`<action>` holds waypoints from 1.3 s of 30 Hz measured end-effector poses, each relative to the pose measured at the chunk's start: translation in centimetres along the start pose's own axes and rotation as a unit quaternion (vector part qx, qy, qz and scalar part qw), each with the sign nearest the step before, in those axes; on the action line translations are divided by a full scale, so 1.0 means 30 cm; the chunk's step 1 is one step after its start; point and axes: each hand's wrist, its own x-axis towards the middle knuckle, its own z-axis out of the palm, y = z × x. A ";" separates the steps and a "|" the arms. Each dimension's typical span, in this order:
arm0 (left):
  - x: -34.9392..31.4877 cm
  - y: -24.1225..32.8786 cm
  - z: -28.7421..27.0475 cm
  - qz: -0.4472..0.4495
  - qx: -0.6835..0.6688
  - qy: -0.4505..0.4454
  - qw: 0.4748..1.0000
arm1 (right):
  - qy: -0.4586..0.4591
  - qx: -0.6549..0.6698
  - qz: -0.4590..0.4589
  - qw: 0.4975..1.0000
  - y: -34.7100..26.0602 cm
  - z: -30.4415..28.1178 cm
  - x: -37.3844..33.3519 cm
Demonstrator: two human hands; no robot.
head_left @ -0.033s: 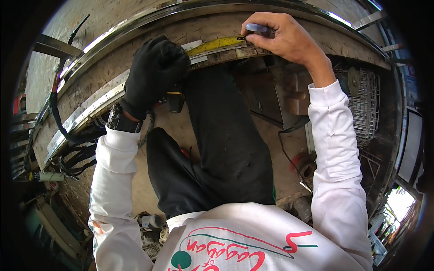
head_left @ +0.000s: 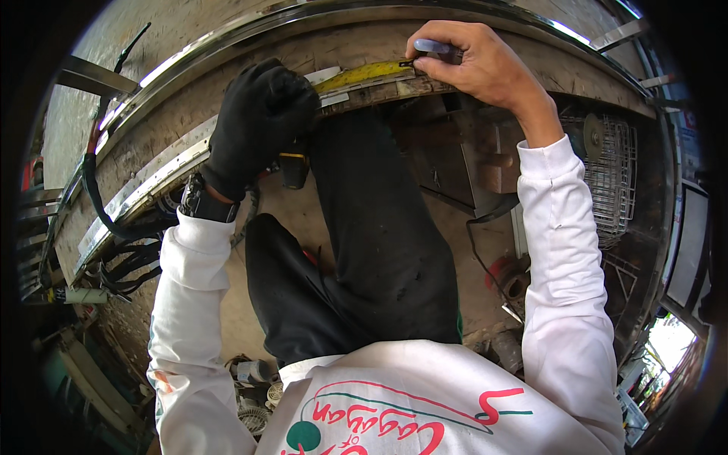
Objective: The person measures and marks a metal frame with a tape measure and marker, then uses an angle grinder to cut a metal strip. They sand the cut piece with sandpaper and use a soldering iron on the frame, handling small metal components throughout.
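My left hand (head_left: 262, 125), in a black glove, is closed in a fist at the near edge of the wooden bench. A yellow tape measure (head_left: 364, 76) has its blade stretched from this fist across to my right hand; the fist hides that end of it. My bare right hand (head_left: 481, 64) grips a pen (head_left: 432, 46) with a greyish cap, its thumb tip beside the dark end of the blade. A long, thin metal strip with holes (head_left: 163, 176) lies along the bench edge, running under my left hand. Below the left fist shows a black block with a yellow edge (head_left: 294, 170), its kind unclear.
A shiny metal bar (head_left: 189, 49) runs along the bench (head_left: 334, 51) beyond my hands. Black cables (head_left: 114, 220) hang at the left. My legs (head_left: 379, 243) are under the bench edge. A wire basket (head_left: 614, 178) and a metal box (head_left: 447, 167) stand at the right below.
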 end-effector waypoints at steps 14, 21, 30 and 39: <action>0.019 -0.006 -0.003 -0.002 -0.040 -0.007 0.999 | -0.006 -0.020 0.017 1.000 0.024 -0.010 0.016; 0.035 -0.004 0.001 0.021 -0.008 0.007 1.000 | 0.088 0.216 0.199 0.952 -0.033 -0.131 0.000; 0.032 -0.008 0.002 -0.010 -0.040 -0.005 0.999 | 0.142 0.181 0.197 0.953 0.171 -0.238 -0.070; 0.021 -0.018 -0.003 -0.053 -0.064 -0.017 0.996 | 0.104 0.069 0.158 0.980 0.242 -0.172 -0.071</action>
